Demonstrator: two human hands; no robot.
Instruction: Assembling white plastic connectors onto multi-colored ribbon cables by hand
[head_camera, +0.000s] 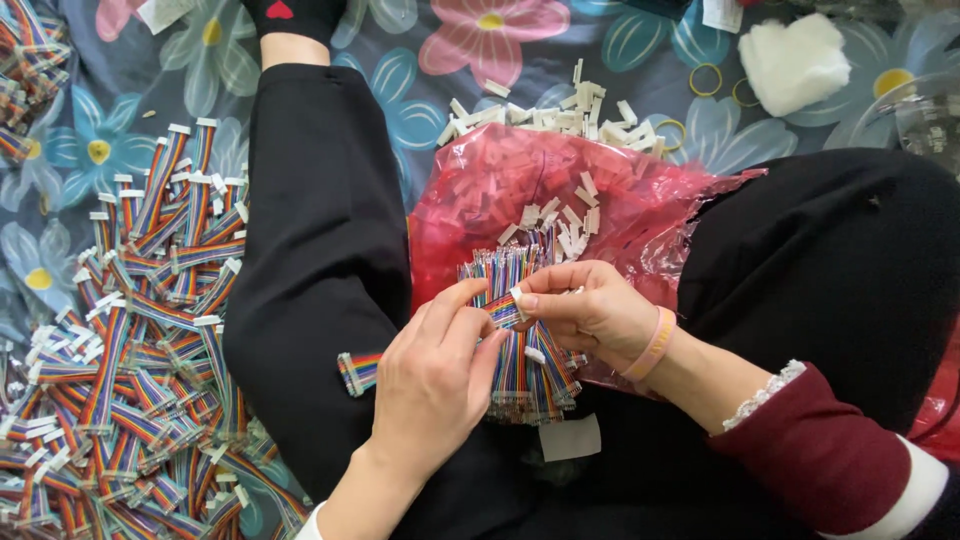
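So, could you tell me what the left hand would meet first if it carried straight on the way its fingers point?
Probably the right hand: the left hand points up-right across the bundle of rainbow ribbon cables toward it, though depth is unclear.

Looks like piecework done at home, not a factory. The person sits cross-legged on a floral sheet (440, 110) spread over a bed or the floor, can't tell which, no desk anywhere. A big pile of rainbow ribbon cables (130, 330) lies loose on the fabric, small white connectors (560, 115) spill out of a red plastic bag (500, 190), and a sock (295, 15) shows up top.
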